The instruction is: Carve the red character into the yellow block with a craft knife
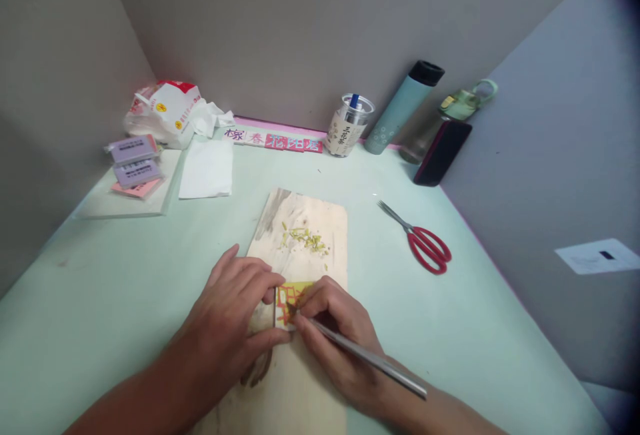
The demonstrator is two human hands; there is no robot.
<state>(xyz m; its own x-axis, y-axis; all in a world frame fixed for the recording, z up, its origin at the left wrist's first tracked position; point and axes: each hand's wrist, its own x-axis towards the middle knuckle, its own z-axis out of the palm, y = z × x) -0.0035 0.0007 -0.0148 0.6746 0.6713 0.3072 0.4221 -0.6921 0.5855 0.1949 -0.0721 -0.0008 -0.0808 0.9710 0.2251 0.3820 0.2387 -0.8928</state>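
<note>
Right hand (333, 325) pinched around a metal knife (367, 356), left hand (235, 308) flat on the paper (289, 296); jar (347, 125) perhaps with pens.

My left hand (235, 315) lies flat, palm down, fingers spread and pointing right, thumb tucked low. My right hand (333, 335) is curled in a pen grip, fingertips pinched together near my left fingertips. Both forearms come in from the bottom edge, converging.

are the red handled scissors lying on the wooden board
No, the red-handled metal scissors lie on the pale green table top, to the right of the light wooden board.
</note>
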